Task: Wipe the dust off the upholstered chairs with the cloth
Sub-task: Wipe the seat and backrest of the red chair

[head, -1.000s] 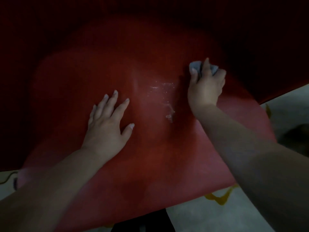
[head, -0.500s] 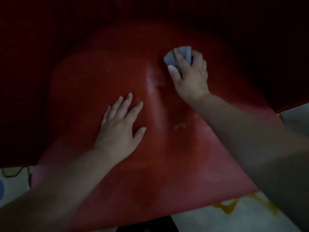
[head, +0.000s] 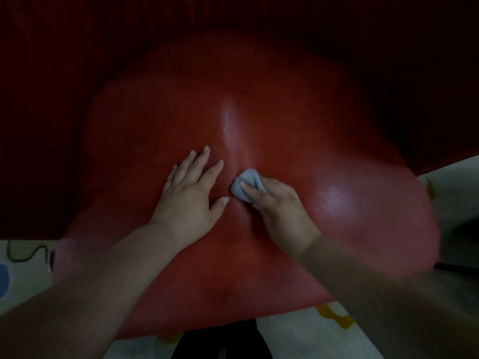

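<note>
The right hand had its fingers curled over a small wad of pale grey-blue cloth, pinning it against the red seat; the cloth bunched out past the fingertips toward the left, and the forefinger lay across its near edge. The wad sat right at the shallow ridge that ran down the middle of the seat, where a narrow streak of light glanced off the upholstery. Just beside it, the left hand lay flat on the seat with its fingers straight and spread, holding nothing, its thumb tip close to the cloth but apart from it. Both bare forearms reached in from the near edge of the view, the right one blurred. The seat was smooth, glossy and broad, with a second soft sheen on its right side, and its rear edge faded into a dark red backrest too dim to make out in detail. Below the front of the seat, a pale floor showed yellow markings, and at the left a dark cord looped across it.
</note>
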`<state>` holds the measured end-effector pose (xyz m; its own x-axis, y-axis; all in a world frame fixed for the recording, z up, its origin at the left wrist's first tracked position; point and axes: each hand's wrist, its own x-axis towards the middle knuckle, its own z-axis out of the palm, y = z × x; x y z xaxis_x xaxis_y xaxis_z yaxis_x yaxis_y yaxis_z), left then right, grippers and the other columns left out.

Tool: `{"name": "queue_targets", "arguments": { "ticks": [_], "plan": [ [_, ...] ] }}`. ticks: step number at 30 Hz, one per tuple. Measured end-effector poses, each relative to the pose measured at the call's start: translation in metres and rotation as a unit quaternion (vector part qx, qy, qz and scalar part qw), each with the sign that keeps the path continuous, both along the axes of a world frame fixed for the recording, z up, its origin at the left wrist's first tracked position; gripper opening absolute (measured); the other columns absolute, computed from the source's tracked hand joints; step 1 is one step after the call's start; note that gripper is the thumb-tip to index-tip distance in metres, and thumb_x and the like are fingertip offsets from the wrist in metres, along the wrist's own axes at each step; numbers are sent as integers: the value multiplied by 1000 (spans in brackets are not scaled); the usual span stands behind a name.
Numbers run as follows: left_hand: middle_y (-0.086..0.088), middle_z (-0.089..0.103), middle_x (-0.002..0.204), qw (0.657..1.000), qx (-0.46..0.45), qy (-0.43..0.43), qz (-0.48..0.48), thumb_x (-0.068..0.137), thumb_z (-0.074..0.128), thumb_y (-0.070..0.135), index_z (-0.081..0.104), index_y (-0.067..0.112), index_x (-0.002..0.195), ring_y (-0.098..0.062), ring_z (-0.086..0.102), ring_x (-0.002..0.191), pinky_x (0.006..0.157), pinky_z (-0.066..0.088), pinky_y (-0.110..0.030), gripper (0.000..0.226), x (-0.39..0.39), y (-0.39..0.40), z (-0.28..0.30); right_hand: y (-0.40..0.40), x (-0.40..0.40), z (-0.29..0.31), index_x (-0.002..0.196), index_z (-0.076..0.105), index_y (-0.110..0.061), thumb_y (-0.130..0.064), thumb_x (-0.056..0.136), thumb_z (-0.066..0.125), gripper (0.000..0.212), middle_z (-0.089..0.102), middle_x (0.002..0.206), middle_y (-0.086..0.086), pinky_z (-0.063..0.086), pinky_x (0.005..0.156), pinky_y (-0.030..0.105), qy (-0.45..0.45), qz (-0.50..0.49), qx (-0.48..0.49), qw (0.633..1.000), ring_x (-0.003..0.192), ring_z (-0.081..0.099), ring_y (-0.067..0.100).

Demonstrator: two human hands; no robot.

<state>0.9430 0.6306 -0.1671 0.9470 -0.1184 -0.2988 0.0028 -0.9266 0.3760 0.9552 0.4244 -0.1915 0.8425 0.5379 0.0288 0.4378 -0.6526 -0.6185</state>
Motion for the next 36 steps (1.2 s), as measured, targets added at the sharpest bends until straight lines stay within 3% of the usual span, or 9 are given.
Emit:
{"name": "queue_targets", "arguments": {
  "ticks": [5,8,11,14,20,25,29,33,36],
  "plan": [
    [11,-12,159,1000,6,27,6,91,45,53,15,34,151,-7,-20,142,112,-10,-31,70,-22,1,11,-14,-8,22,125,61,-17,-16,86,60,39,50,103,6,43,89,24,43,-99,12,994,91,52,21],
    [12,-15,158,999,12,41,19,91,43,54,14,36,150,-6,-22,141,112,-10,-32,69,-34,8,16,-4,46,35,132,55,-15,-20,89,54,44,45,118,12,30,97,15,43,-235,52,970,106,47,18],
    [12,-14,158,998,24,51,24,91,42,56,11,37,151,-8,-19,143,114,-8,-33,70,-43,10,16,14,84,30,143,41,-21,-20,95,51,48,26,150,15,20,116,32,132,-158,0,978,138,28,27],
    [9,-11,159,998,30,41,21,90,45,55,10,36,151,-11,-15,145,116,-6,-35,72,-43,9,11,24,75,12,145,35,-29,-26,98,46,48,14,158,11,1,118,38,104,-93,-120,983,146,6,27],
    [8,-12,159,999,39,30,3,89,45,57,9,36,150,-13,-13,145,113,-6,-36,74,-47,10,3,17,-7,4,138,49,-25,-15,93,52,46,46,137,10,34,105,45,34,-103,-111,988,122,45,27],
    [8,-11,159,998,34,42,-14,89,44,57,12,35,151,-13,-14,145,115,-3,-39,73,-63,10,10,16,-70,8,135,52,-20,-7,91,55,47,52,130,14,38,101,43,40,-131,-120,983,118,49,33],
    [7,-11,160,998,31,54,-29,91,43,56,12,32,151,-14,-13,145,115,-3,-39,72,-81,16,37,13,-111,23,139,46,-28,-11,95,50,48,49,132,1,34,104,34,121,-117,-152,974,122,42,24],
    [6,-8,160,996,47,64,-30,92,43,54,12,31,152,-15,-10,146,116,0,-38,71,-95,31,78,12,-120,76,133,54,-22,-4,93,53,44,56,122,3,37,89,6,258,-234,26,937,111,53,14],
    [6,-7,160,996,59,63,-22,92,44,53,13,31,151,-16,-8,146,116,2,-40,70,-104,41,112,14,-110,121,143,39,-27,-3,84,61,68,53,124,5,44,89,16,272,-310,50,910,107,56,14]
  ]
}}
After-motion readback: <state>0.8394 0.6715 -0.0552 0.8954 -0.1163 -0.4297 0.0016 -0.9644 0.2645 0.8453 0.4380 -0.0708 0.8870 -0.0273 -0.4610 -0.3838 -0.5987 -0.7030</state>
